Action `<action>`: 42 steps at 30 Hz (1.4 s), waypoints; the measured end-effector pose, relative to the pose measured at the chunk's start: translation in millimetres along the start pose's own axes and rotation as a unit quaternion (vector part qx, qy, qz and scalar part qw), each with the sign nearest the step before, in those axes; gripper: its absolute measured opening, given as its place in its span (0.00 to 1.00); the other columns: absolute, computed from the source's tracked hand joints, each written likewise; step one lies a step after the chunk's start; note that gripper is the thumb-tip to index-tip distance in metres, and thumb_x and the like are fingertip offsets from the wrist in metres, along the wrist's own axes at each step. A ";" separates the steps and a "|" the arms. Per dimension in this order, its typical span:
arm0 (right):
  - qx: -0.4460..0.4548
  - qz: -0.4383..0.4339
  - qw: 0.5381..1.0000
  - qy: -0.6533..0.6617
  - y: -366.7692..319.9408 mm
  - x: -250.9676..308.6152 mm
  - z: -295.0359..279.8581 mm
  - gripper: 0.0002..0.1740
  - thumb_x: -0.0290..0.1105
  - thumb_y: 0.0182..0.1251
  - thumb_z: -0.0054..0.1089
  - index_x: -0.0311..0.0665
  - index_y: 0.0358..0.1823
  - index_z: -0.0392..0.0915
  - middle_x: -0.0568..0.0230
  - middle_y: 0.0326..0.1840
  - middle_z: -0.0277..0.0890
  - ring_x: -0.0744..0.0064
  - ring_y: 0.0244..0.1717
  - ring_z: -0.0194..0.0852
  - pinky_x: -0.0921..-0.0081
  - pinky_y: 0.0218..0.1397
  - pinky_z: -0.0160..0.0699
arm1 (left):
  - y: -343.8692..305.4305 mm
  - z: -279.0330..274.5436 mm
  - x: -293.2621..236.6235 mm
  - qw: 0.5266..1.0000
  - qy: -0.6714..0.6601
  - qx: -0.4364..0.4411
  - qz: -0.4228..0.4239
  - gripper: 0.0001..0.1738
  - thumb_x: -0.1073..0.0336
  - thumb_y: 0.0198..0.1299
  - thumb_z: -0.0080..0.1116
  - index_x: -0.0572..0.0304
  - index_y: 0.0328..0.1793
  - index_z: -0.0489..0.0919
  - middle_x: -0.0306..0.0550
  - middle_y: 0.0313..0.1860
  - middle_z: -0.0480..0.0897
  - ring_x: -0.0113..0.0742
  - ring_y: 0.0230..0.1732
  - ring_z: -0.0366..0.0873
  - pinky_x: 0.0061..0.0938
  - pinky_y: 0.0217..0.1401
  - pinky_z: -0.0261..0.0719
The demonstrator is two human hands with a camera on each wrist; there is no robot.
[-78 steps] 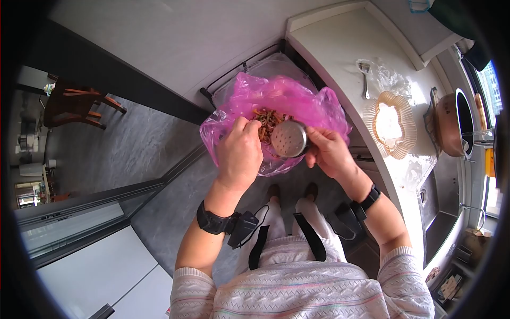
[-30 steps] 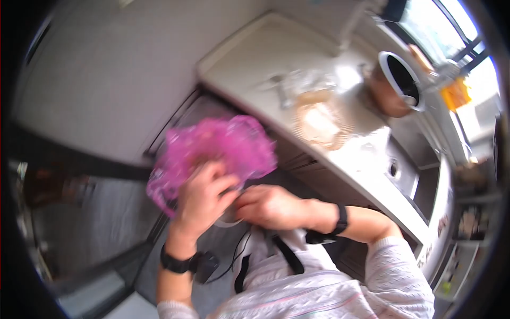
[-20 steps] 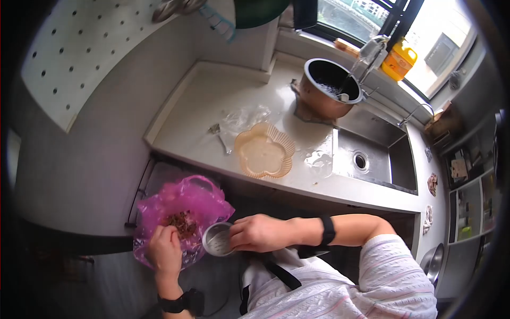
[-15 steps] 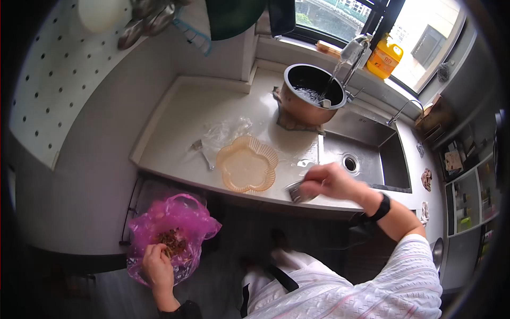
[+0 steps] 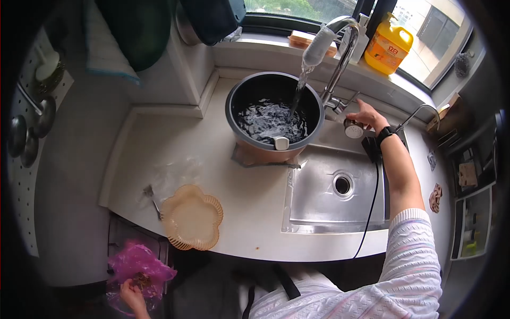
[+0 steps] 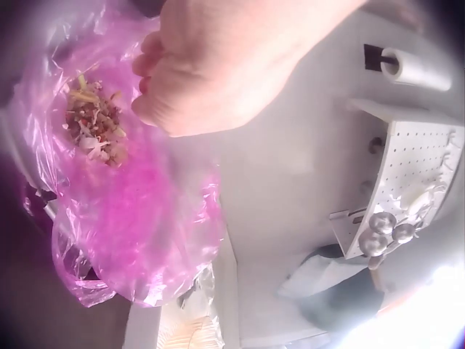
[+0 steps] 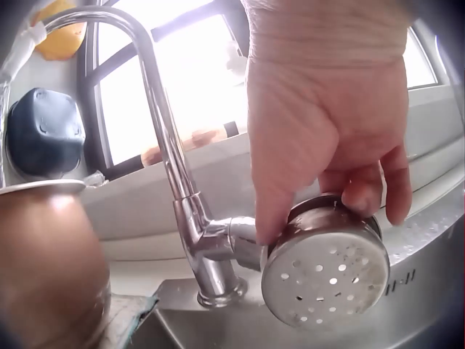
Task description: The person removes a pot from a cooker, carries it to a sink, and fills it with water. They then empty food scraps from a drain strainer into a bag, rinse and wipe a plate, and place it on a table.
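In the head view, my right hand (image 5: 366,114) holds a metal sink strainer (image 5: 354,128) beside the tap handle (image 5: 355,98), with a finger reaching to the lever. The right wrist view shows the strainer's perforated face (image 7: 327,280) gripped between thumb and fingers near the tap body (image 7: 211,254). At lower left, my left hand (image 5: 133,297) grips the edge of a pink plastic bag (image 5: 139,263) with curled fingers. Food scraps (image 6: 94,120) lie in the bag in the left wrist view. My left fingertips are mostly hidden there.
Water runs from the tap (image 5: 340,58) into a pot (image 5: 265,151) beside the sink (image 5: 319,196). A scalloped amber dish (image 5: 191,218), a fork (image 5: 153,201) and clear plastic (image 5: 178,175) lie on the counter (image 5: 255,212). A yellow detergent bottle (image 5: 389,49) stands on the sill.
My right hand has carried the strainer away from the pink bag, across the counter to the tap handle. My left hand stays at the bag. The head view has swung toward the sink.
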State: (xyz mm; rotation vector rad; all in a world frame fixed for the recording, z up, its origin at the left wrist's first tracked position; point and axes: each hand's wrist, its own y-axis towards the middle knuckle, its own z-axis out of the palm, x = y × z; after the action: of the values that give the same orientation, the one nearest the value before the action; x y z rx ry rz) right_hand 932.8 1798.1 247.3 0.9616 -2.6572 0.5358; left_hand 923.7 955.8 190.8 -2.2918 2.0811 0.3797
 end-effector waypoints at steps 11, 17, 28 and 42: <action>0.129 -0.089 0.985 0.071 11.9 -27.2 -7.7 0.29 0.41 0.59 0.61 0.37 0.60 0.66 0.67 0.22 0.73 0.81 0.18 0.66 0.83 0.16 0.65 | 6.3 0.0 -21.5 0.998 0.065 -0.004 0.011 0.09 0.77 0.42 0.58 0.65 0.33 0.77 0.51 0.25 0.73 0.44 0.24 0.72 0.36 0.30 0.70; 0.308 0.009 0.950 -0.052 -43.2 -113.0 85.1 0.12 0.38 0.60 0.55 0.35 0.32 0.80 0.66 0.20 0.76 0.78 0.17 0.73 0.80 0.20 0.73 | 13.0 10.0 -14.4 0.994 0.112 0.006 -0.005 0.04 0.74 0.45 0.57 0.64 0.29 0.76 0.54 0.28 0.77 0.50 0.29 0.75 0.38 0.33 0.71; 0.260 -0.100 0.951 -0.134 -70.1 -206.6 195.5 0.23 0.34 0.49 0.57 0.41 0.51 0.75 0.51 0.47 0.77 0.52 0.51 0.73 0.66 0.55 0.71 | 9.6 11.0 -6.9 0.991 0.131 0.027 -0.031 0.09 0.73 0.48 0.54 0.64 0.37 0.80 0.55 0.33 0.81 0.50 0.36 0.79 0.36 0.42 0.74; 0.325 -0.027 0.945 0.027 -62.1 -181.8 174.0 0.14 0.32 0.56 0.54 0.36 0.43 0.76 0.64 0.32 0.79 0.70 0.28 0.78 0.75 0.21 0.74 | -11.8 6.2 -45.0 0.996 0.090 -0.010 -0.022 0.09 0.70 0.47 0.56 0.58 0.36 0.82 0.53 0.32 0.80 0.51 0.35 0.78 0.38 0.41 0.75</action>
State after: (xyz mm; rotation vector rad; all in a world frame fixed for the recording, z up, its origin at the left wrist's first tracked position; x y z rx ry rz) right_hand 1088.2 1781.3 40.5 1.1464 -2.4191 1.4554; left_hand 930.6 1002.2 191.8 -2.4642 2.1065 0.2012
